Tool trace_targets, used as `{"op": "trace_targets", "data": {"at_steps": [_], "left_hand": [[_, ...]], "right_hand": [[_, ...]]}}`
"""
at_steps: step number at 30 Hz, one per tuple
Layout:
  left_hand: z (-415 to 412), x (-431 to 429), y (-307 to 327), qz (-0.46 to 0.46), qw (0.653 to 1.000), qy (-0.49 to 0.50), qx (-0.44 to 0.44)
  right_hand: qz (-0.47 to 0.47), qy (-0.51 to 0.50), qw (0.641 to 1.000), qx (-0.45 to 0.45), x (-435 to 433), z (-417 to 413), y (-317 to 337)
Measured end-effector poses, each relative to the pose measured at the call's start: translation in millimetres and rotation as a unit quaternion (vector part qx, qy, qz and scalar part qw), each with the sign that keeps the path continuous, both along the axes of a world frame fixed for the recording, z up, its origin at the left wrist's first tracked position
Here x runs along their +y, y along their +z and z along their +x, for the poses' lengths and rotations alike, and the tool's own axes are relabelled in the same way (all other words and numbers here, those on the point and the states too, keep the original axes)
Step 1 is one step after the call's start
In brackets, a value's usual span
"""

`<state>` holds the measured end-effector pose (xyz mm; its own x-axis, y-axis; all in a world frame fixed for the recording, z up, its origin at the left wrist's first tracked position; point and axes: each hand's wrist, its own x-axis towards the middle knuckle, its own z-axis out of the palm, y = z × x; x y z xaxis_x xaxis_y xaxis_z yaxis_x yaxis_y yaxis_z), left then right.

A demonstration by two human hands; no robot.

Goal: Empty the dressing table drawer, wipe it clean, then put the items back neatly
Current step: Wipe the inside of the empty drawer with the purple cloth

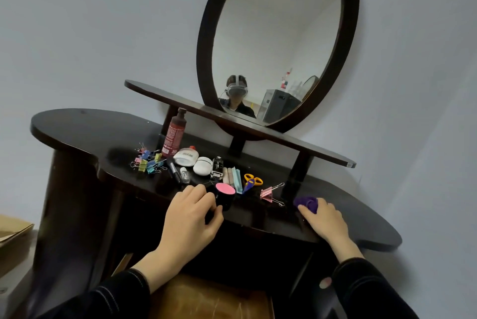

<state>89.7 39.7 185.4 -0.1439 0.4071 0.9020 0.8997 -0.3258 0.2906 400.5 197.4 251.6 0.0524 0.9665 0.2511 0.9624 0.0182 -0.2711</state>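
Left hand (191, 218) is closed round pink-topped black pot (225, 196) on worktop (77, 122). Purple cloth (307, 202) is clutched by right hand (326, 220). Emptying judged nearly complete; wiping expected next.

Left hand (191, 218) curled in grip; right hand (326, 222) palm-down, fingers (308, 211) bent.

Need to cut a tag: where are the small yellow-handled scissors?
Head view: the small yellow-handled scissors lie on the dark wooden tabletop, right of centre, between a teal strip and a pink binder clip.
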Motion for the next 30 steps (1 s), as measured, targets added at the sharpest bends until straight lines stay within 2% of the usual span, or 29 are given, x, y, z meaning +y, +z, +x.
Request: {"op": "trace_targets", "data": {"at_steps": [1, 3, 5, 6, 9, 11, 12, 14, 17, 18, 20, 21, 22, 24, 25, 26, 28, 30], "left_hand": [[0, -1, 0, -0.002, 1.0, -0.002, 0.0], [3, -5, 1, -0.011, 1.0, -0.008, -0.005], [7, -13, 2, -0.027, 0.999, -0.018, -0.016], [9, -19, 4, -0.038, 0.999, -0.029, -0.027], [13, -42, 9, -0.076, 0.993, -0.066, -0.068], [16, -61, 12, -0.118, 0.978, -0.133, -0.11], [19, -70, 12, -0.14, 0.959, -0.192, -0.155], [27, -87, 8, -0.202, 0.892, -0.316, -0.251], [34, -101, -13, -0.327, 0.79, -0.398, -0.331], [34, -103, -23, -0.372, 0.749, -0.413, -0.361], [30, -105, -49, -0.453, 0.644, -0.43, -0.441], [27, -105, -64, -0.479, 0.603, -0.431, -0.47], [24, -106, -80, -0.494, 0.579, -0.426, -0.489], [16, -108, -106, -0.503, 0.565, -0.401, -0.518], [11, -109, -116, -0.511, 0.563, -0.383, -0.524], [4, -110, -124, -0.524, 0.564, -0.364, -0.525], [-10, -111, -138, -0.549, 0.571, -0.329, -0.514], [-21, -109, -147, -0.559, 0.589, -0.295, -0.503]], "right_hand": [[0.043, -0.007, 0.999, -0.017, 0, -2, -6], [0.11, -0.006, 0.994, 0.007, -9, -4, -11], [0.136, 0.009, 0.985, 0.105, -28, -3, -11], [0.136, 0.032, 0.973, 0.181, -41, -1, -8], [0.095, 0.149, 0.884, 0.434, -92, -4, 4], [0.054, 0.23, 0.851, 0.469, -132, -11, 8], [0.03, 0.271, 0.837, 0.475, -149, -18, 5], [-0.033, 0.326, 0.808, 0.49, -175, -34, -9], [-0.123, 0.36, 0.804, 0.456, -197, -66, -38], [-0.133, 0.367, 0.81, 0.437, -200, -76, -49], [-0.127, 0.366, 0.84, 0.379, -205, -96, -74], [-0.122, 0.358, 0.857, 0.35, -207, -107, -89], [-0.117, 0.346, 0.875, 0.318, -209, -116, -106], [-0.132, 0.337, 0.897, 0.254, -215, -132, -142], [-0.161, 0.344, 0.893, 0.241, -217, -137, -158], [-0.206, 0.352, 0.878, 0.252, -217, -141, -171], [-0.315, 0.35, 0.82, 0.324, -218, -146, -189], [-0.371, 0.323, 0.775, 0.397, -216, -150, -201]]}}
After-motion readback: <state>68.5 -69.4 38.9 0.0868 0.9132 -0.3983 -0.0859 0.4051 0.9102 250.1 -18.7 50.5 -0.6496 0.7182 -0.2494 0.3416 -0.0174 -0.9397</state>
